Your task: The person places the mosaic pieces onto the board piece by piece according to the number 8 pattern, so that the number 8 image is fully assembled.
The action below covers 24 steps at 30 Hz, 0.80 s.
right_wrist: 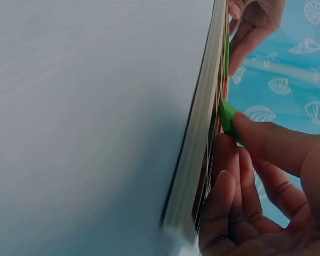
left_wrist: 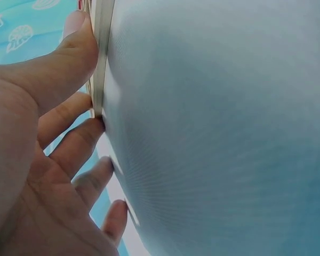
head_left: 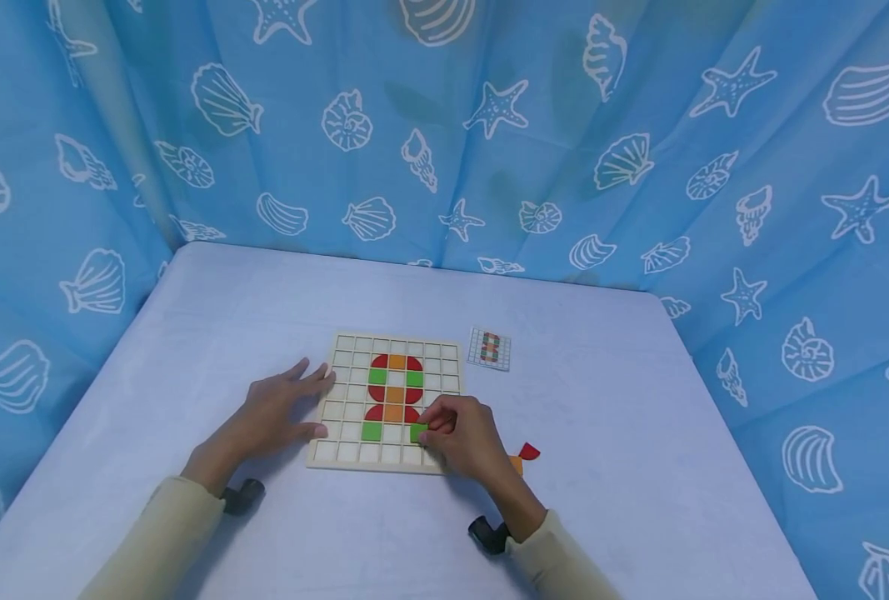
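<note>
A pale wooden grid board (head_left: 337,406) lies on the table, with red quarter-round, orange square and green square pieces set in its middle cells. My right hand (head_left: 462,437) pinches a green square tile (head_left: 418,432) between thumb and fingers over the lower right of the pattern. In the right wrist view, that green tile (right_wrist: 228,118) is tilted at the board's surface under the thumb. My left hand (head_left: 273,414) rests at the board's left edge, fingers spread. The left wrist view shows its thumb (left_wrist: 77,50) and fingertips against the board's side (left_wrist: 101,58).
A small pattern card (head_left: 490,349) lies beyond the board's right corner. Beside the right wrist lie a red quarter-round piece (head_left: 530,452) and a partly hidden orange piece (head_left: 516,464). A white cloth covers the table (head_left: 639,433), and a blue shell-print curtain (head_left: 444,125) hangs around it.
</note>
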### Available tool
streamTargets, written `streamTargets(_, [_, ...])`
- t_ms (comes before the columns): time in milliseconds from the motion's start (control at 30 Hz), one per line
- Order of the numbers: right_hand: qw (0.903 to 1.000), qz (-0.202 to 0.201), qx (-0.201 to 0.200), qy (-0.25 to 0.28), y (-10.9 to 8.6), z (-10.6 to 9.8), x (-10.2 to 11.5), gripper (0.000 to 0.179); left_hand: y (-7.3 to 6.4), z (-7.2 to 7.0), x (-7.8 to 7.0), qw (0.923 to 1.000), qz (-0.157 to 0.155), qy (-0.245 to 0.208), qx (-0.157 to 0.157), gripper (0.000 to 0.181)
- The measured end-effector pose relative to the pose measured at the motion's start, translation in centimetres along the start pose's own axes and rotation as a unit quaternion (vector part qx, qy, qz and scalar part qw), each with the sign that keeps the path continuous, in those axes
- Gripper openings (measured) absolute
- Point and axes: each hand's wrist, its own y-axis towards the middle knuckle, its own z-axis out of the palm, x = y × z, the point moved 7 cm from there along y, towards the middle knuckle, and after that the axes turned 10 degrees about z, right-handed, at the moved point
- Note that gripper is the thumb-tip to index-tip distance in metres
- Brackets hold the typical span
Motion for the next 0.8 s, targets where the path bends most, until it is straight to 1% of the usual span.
streamTargets(233, [0.9995, 0.019, -0.010, -0.025, 0.2, 0.7, 0.8, 0.013, -0.1, 0.0, -0.1, 0.9999, -0.007, -0.003, 0.006, 0.087])
streamTargets(433, [0.9991, 0.020, -0.020, -0.032, 0.2, 0.7, 1.2, 0.014, 0.0, -0.2, -0.2, 0.9998, -0.014, -0.003, 0.011, 0.087])
streamTargets(567, [0.9990, 0.022, -0.014, -0.037, 0.3, 0.9, 1.3, 0.012, -0.1, -0.4, -0.4, 0.9997, -0.017, -0.008, 0.014, 0.087])
streamTargets(700, [0.9985, 0.032, -0.006, -0.044, 0.2, 0.9, 1.3, 0.011, -0.2, -0.4, -0.5, 0.9998, -0.012, -0.011, 0.014, 0.086])
streamTargets(800, [0.9985, 0.039, 0.000, -0.039, 0.0, 0.6, 1.1, 0.011, -0.1, -0.3, -0.5, 0.9998, -0.010, -0.011, 0.015, 0.086])
